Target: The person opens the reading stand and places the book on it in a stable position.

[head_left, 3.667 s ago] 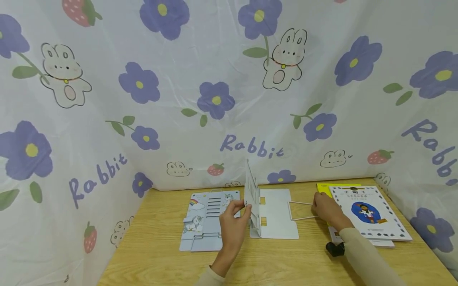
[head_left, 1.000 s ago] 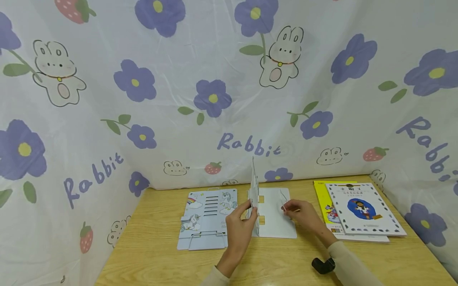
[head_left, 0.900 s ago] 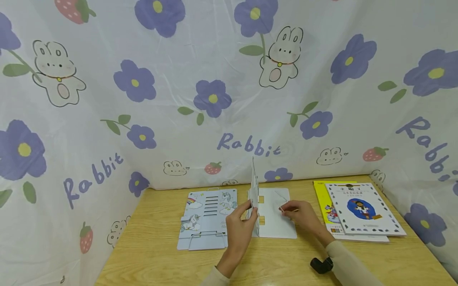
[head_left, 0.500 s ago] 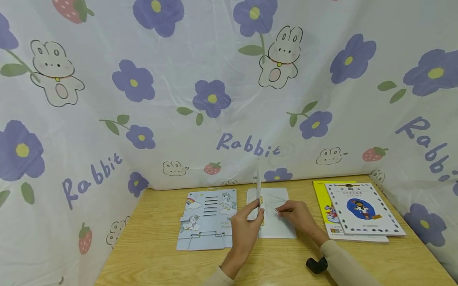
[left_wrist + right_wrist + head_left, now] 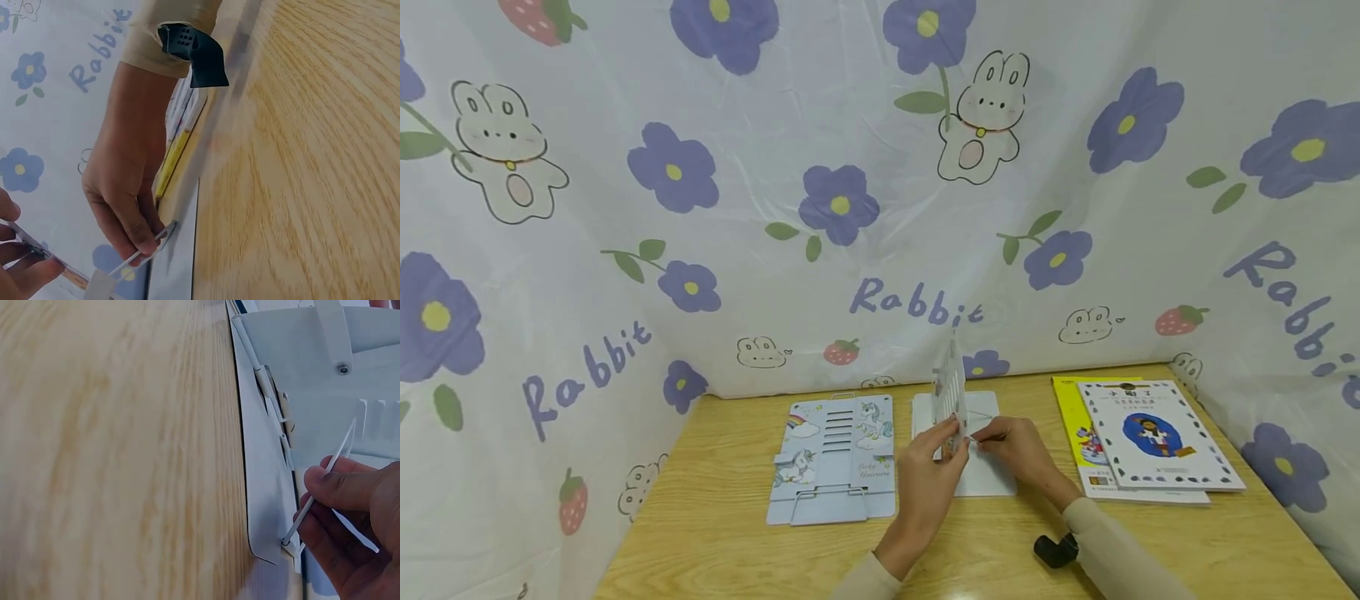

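A white metal book stand stands unfolded at the middle of the table. Its slotted panel is raised above a flat base plate. My left hand pinches the near edge of that panel between thumb and fingers. Over the base, my right hand grips a white wire leg, thumb against fingertips. The right wrist view shows the wire hinged at the plate's end and its tip close to the panel's row of slots. A second book stand, printed with unicorns, lies folded flat at the left.
At the right lie a white picture book and a yellow book, overlapping. A black device is strapped at my right wrist. The printed curtain hangs along the table's back edge.
The wire leg, earlier stretched out to the right, has swung over the base toward the panel with my right hand. My left hand has tilted the panel rightward. The unicorn stand stays put.
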Demonstrator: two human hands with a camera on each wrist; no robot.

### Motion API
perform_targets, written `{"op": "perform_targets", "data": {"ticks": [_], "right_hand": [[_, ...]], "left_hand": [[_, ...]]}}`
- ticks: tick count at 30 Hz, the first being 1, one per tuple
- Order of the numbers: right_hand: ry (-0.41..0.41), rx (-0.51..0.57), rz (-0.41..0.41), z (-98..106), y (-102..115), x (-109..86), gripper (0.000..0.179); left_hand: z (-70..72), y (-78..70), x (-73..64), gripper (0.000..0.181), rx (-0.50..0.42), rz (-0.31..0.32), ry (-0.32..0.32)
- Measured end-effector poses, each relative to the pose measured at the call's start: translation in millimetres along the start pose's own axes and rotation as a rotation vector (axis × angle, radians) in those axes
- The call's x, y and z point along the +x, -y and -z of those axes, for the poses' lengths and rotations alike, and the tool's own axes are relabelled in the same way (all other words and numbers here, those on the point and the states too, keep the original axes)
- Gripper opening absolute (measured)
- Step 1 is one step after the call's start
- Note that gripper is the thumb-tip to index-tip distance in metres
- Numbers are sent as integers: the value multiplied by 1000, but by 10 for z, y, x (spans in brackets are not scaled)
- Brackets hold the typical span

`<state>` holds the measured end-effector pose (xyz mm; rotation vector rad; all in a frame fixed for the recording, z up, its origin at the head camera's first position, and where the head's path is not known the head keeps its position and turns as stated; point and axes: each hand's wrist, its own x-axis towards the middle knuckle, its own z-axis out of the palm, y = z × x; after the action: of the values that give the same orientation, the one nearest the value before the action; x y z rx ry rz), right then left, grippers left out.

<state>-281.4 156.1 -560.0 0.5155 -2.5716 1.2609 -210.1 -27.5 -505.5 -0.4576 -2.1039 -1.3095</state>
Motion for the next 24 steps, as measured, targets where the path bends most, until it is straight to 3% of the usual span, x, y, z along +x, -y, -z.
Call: {"op": "perform_targets", "data": {"ticks": [7, 12, 24], "right_hand": [[-39, -6, 60, 7, -3, -14, 11], [-53, -8, 50, -2, -1, -29, 10], [-7, 15, -72, 3, 15, -24, 12]], "left_hand": [[-88, 4, -21, 26, 104, -85, 21], [-138, 20, -39, 27, 142, -120, 12], [-130, 11, -60, 28, 217, -93, 30]]}}
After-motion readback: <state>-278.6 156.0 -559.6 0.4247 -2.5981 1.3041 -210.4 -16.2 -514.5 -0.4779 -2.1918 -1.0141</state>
